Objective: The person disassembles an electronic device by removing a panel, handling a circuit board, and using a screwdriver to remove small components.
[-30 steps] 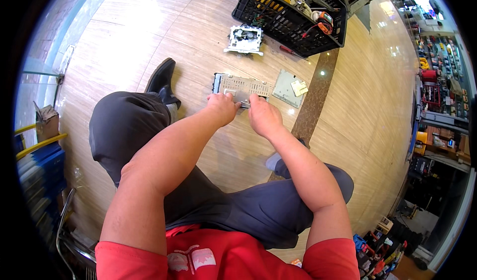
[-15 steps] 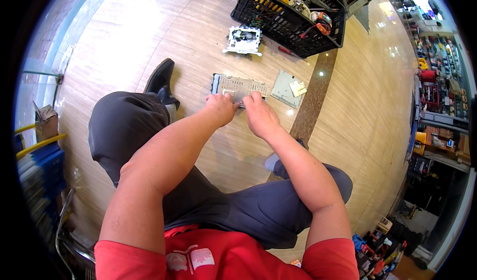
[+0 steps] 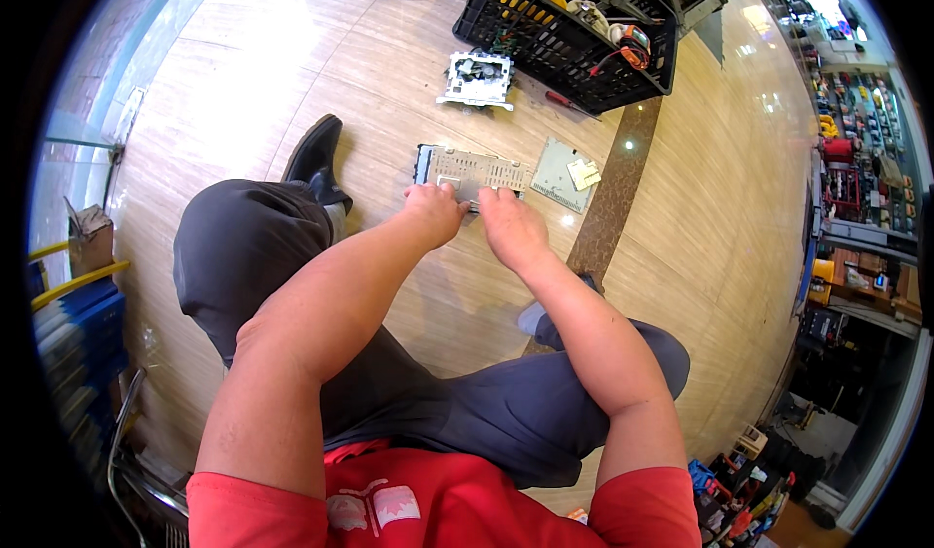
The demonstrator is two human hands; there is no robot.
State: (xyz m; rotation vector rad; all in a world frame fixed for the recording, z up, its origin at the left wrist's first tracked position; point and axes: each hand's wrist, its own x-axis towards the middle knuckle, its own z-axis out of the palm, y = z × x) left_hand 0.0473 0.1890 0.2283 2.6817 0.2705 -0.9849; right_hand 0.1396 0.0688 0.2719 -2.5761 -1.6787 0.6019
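Note:
A flat metal device casing [image 3: 472, 166] with rows of slots lies on the floor before me, a dark and bluish strip along its left end. My left hand [image 3: 435, 214] is closed on its near edge at the left, fingers bent over the metal. Close beside it, my right hand [image 3: 513, 225] grips the same edge farther right, fingertips on top. Both thumbs are largely hidden, and so is the part of the edge under the hands. Just right of the casing lies a thin metal plate [image 3: 556, 180] with a small pale yellow piece [image 3: 584, 174] on it.
Beyond the casing sits a white-framed mechanism [image 3: 479, 79]. A red-handled screwdriver [image 3: 561, 98] lies by a black plastic crate [image 3: 584, 61] full of tools and parts. My shoe [image 3: 313, 154] is to the left. Crowded shelves [image 3: 856, 129] line the far right.
The fingers of my right hand have drawn back slightly toward me along the casing's near edge. My left hand and the casing look unmoved.

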